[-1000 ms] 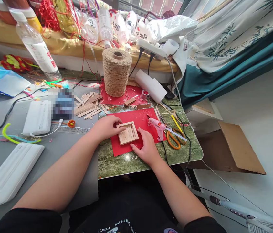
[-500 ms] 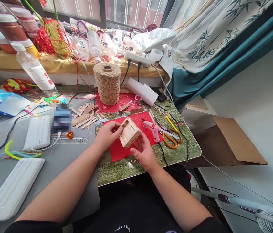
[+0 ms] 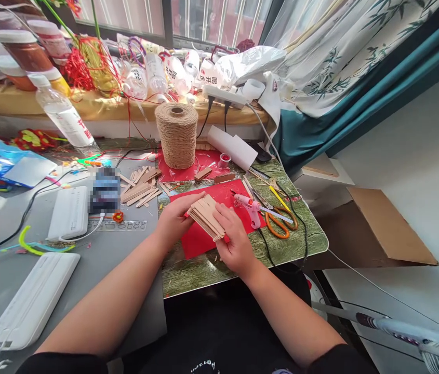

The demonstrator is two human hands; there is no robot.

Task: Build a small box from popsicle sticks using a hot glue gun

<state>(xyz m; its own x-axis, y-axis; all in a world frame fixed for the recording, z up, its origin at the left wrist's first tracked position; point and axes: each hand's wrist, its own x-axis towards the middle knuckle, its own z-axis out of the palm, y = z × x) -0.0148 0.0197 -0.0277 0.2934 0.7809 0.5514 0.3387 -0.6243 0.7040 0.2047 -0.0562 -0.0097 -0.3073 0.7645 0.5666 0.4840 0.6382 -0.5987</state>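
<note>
A small box made of wooden craft sticks (image 3: 205, 214) is held up over the red sheet (image 3: 196, 243), its slatted stick side facing up and tilted. My left hand (image 3: 176, 215) grips its left edge, the fingers partly hidden behind it. On the right side, my right hand (image 3: 235, 241) is closed round the box with fingers over its top face and thumb near the lower corner. Just right of my hands lies a pink glue gun (image 3: 251, 206) on the sheet, beside scissors with orange handles (image 3: 279, 226).
Loose craft sticks (image 3: 141, 188) lie in a pile to the left. Behind stands a big twine spool (image 3: 176, 137), with a white paper roll (image 3: 233, 147) beside it. White power banks (image 3: 32, 301) rest on the grey table. An open cardboard box (image 3: 375, 228) is at the right.
The box has been turned over: its hollow side faced me before, and now its slatted side shows. My right fingers have moved from beneath it onto its top face.
</note>
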